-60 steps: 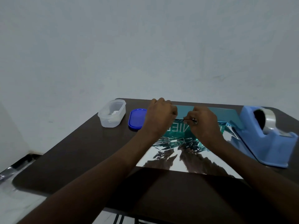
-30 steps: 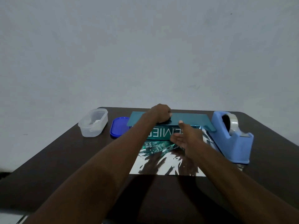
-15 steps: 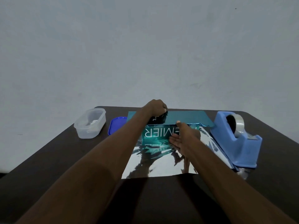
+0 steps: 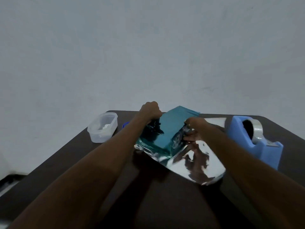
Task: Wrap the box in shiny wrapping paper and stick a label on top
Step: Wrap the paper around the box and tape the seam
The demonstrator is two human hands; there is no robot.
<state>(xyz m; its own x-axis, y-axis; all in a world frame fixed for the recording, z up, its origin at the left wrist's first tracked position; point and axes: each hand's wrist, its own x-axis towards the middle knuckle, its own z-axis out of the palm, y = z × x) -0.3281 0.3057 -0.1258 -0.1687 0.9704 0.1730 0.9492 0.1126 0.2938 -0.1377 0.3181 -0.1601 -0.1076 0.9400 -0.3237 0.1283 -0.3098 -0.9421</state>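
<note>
Left grip: The left hand (image 4: 150, 109) was closed on the far left end of the box (image 4: 168, 129), knuckles up, foil bunched beneath it.
Right grip: The right hand (image 4: 194, 128) was curled shut around the box's right face, pinching wrapping paper (image 4: 203, 161) against it.
Box: A teal carton sat between both hands, near the tabletop's far edge, tilted, its long axis running from the near side diagonally toward the far right corner.
Paper: The silver sheet lay under the box and spread toward the near right, one crumpled edge at the box's near left; most of the box was uncovered.
Key relation: The loose paper lay nearer the right hand, so that hand seemed better placed to draw it over the top.
Surroundings: A blue tape dispenser (image 4: 254, 139) stood by the right edge; a clear plastic container (image 4: 103, 129) sat toward the far left corner of the tabletop (image 4: 66, 162).
Label: None visible on the box.
</note>
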